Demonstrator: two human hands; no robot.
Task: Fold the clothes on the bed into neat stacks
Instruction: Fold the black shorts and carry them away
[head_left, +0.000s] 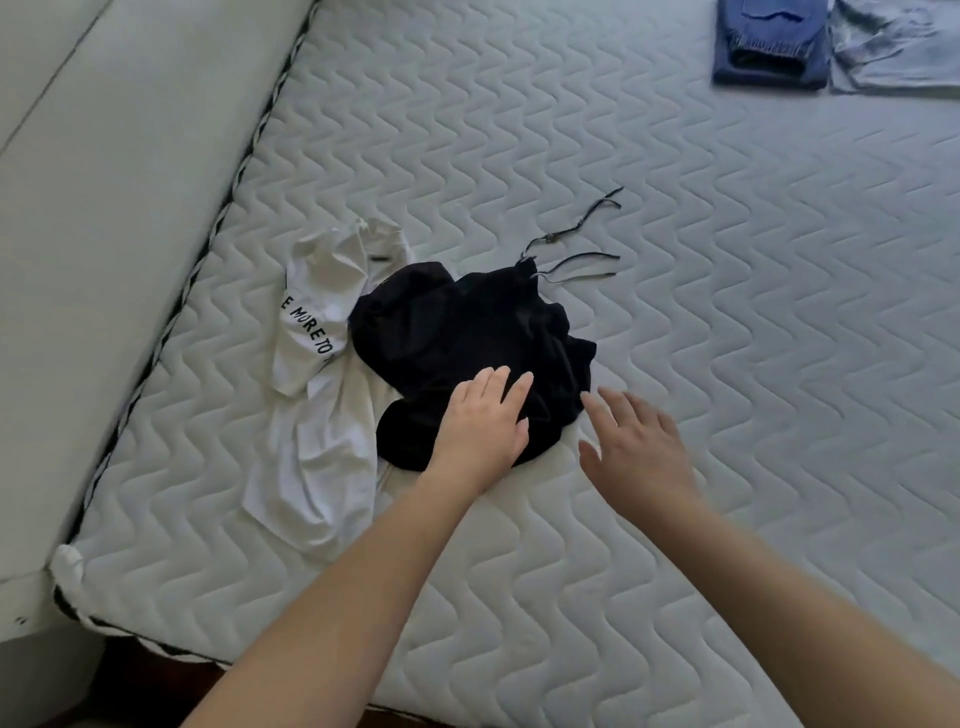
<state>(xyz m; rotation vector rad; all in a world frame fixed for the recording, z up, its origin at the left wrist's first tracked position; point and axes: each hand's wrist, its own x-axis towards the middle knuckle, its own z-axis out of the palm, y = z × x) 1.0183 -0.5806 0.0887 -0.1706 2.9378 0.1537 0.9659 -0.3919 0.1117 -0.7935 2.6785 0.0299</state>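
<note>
Your left hand (480, 423) lies flat on the crumpled black soft-knit garment (467, 353), fingers straight and close together, pressing rather than gripping. Your right hand (636, 447) hovers just beside the garment's near-right edge, fingers spread wide and holding nothing; whether its fingertips touch the cloth cannot be told.

The black garment sits bunched in a rounded heap toward the near-left corner of the quilted pale-grey mattress (727, 312), thin dark drawstring cords (576, 244) trailing off its far side. It partly overlaps a rumpled white smooth-fabric T-shirt with black printed lettering (311, 415), which spreads toward the mattress's left edge.

At the far-right corner, a folded blue denim garment with a frayed hem (769, 47) lies squared off, just beside a flat pale-grey light-cloth piece (883, 52) — both look already dealt with.

By this showing you are partway through: two items appear folded, two remain loose. The black one seems next in hand — soft, limp and creased, it will likely need smoothing flat before any fold holds, with the cords tucked in.
</note>
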